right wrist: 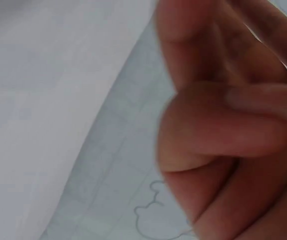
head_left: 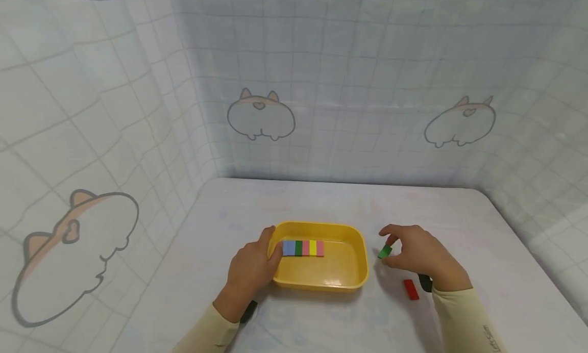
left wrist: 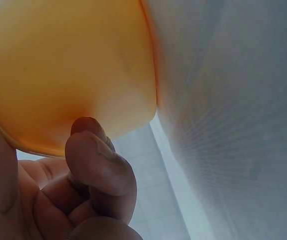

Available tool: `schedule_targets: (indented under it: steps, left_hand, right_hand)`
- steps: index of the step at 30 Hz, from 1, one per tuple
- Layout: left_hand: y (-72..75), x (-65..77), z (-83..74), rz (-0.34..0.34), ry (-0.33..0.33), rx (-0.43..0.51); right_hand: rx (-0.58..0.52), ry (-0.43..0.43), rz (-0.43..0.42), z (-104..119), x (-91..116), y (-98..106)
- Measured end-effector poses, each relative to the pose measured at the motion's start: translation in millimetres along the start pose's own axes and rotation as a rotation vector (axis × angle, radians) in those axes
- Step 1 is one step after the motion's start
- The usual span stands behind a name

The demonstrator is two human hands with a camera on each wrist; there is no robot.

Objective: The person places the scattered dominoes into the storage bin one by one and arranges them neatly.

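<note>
A yellow plastic tray (head_left: 340, 269) sits on the table, and my left hand (head_left: 252, 266) grips its left wall, thumb over the rim. In the left wrist view, curled fingers (left wrist: 101, 165) press against the tray's outer wall (left wrist: 68, 65). Inside the tray lies a row of small coloured blocks (head_left: 305, 248): blue, green, pink and yellow ones side by side. Just right of the tray, my right hand (head_left: 420, 251) pinches a green block (head_left: 385, 251) between thumb and fingers. In the right wrist view the curled fingers (right wrist: 218, 125) show, the block hidden.
A red block (head_left: 411, 290) lies on the white table (head_left: 321, 322) below my right hand. Cloth walls (head_left: 363, 113) with a grid and animal drawings stand behind and at both sides. Dark wrist-camera parts (head_left: 426, 283) show beneath the wrists.
</note>
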State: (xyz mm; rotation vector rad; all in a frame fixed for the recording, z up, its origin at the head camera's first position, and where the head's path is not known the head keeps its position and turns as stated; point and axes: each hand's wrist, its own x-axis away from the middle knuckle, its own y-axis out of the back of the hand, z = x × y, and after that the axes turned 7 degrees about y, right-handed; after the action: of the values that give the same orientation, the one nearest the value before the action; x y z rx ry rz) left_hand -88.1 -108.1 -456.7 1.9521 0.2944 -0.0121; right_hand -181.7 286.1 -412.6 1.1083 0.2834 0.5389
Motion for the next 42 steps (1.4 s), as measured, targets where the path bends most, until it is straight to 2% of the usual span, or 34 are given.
schedule_targets:
  steps: [5, 10, 19, 25, 32, 36, 42]
  left_hand:
    - [2.2, 1.3, -0.3, 0.001, -0.002, 0.012]
    - [1.9, 1.1, 0.7, -0.003, -0.010, 0.011]
    - [-0.1, -2.2, 3.5, 0.002, -0.005, 0.009]
    - [-0.4, -4.3, 1.7, 0.004, 0.003, 0.012]
    - [-5.8, -7.0, -2.3, 0.037, 0.003, 0.008]
    - [-7.2, -7.0, -1.6, 0.015, -0.001, -0.004]
    - [-6.3, -9.0, 2.6, 0.000, 0.002, -0.007]
  right_hand:
    - [-0.007, 0.087, -0.143, 17.3, -9.7, 4.8]
    - [-0.028, 0.139, -0.249, 38.1, -21.6, 9.3]
    - [-0.094, 0.238, -0.358, 70.5, -47.9, 5.1]
    - [-0.104, 0.276, -0.422, 83.5, -67.6, -6.1]
    - [-0.121, 0.273, -0.433, 87.2, -77.3, -17.6]
    - [-0.126, 0.287, -0.427, 89.0, -83.5, -23.0]
    - [-0.175, 0.281, -0.349, 92.8, -91.3, -29.6]
